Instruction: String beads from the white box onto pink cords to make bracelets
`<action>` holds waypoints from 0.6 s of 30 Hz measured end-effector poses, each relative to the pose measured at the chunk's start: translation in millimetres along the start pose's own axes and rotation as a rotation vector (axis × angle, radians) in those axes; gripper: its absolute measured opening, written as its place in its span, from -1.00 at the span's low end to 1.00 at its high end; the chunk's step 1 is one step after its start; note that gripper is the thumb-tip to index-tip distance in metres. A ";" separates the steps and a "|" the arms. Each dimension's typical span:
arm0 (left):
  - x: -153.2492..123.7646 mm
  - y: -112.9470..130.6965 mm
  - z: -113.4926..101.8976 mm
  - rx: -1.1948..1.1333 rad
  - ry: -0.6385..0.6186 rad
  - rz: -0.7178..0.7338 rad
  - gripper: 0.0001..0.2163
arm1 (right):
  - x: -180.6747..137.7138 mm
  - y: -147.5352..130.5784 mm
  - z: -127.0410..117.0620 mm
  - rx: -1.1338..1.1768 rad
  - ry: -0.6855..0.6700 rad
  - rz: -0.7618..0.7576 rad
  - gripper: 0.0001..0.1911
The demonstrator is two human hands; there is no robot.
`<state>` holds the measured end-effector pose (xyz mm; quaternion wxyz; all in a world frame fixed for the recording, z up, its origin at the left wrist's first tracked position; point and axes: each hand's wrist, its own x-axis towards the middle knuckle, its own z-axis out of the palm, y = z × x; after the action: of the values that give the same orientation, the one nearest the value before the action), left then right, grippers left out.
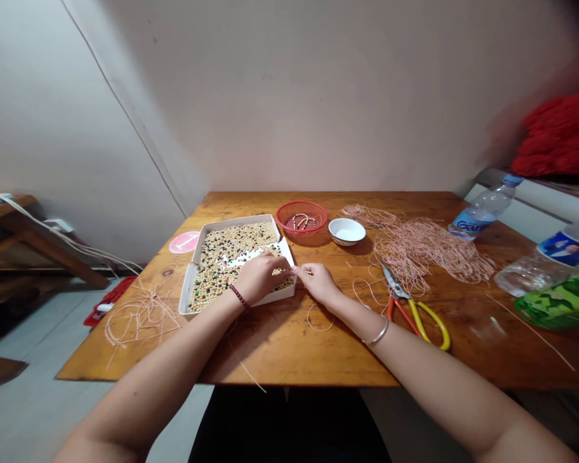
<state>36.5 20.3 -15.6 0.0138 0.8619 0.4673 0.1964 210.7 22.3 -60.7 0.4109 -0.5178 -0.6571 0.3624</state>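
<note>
My left hand (259, 278), with a dark red bead bracelet at the wrist, is over the near right corner of a white box tray (187, 289) of small cream, black and green beads (212, 273). Its fingers are pinched together. My right hand (320, 283), a silver bangle on its wrist, meets it just past the tray's right edge, closed in a pinch. Between the fingertips is a thin pink cord (321, 329), which loops onto the table below my right hand. A few small beads seem to show at the right fingers. The exact grip is too small to make out.
A red basket (278, 225) holds a beaded strand, beside a white bowl (346, 230). Pink cord (429, 251) lies heaped at right near scissors (405, 308) with red and yellow handles. Plastic bottles (482, 209) stand and lie at the right. More cord (145, 312) lies left.
</note>
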 end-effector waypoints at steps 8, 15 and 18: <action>-0.4 0.5 -1.3 0.028 -0.002 -0.032 -0.82 | 1.4 5.1 1.9 0.097 -0.075 -0.045 -0.58; 0.4 3.0 -4.3 0.060 -0.011 -0.112 -0.73 | 0.9 2.0 1.3 0.087 -0.002 0.036 -0.66; 0.8 3.5 -4.9 0.093 -0.010 -0.176 -0.68 | 1.0 1.7 -0.3 0.057 0.069 0.051 -0.68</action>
<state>37.9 18.1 -10.1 -0.0068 0.8182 0.5497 0.1684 211.5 23.7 -62.0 0.4385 -0.5349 -0.6184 0.3730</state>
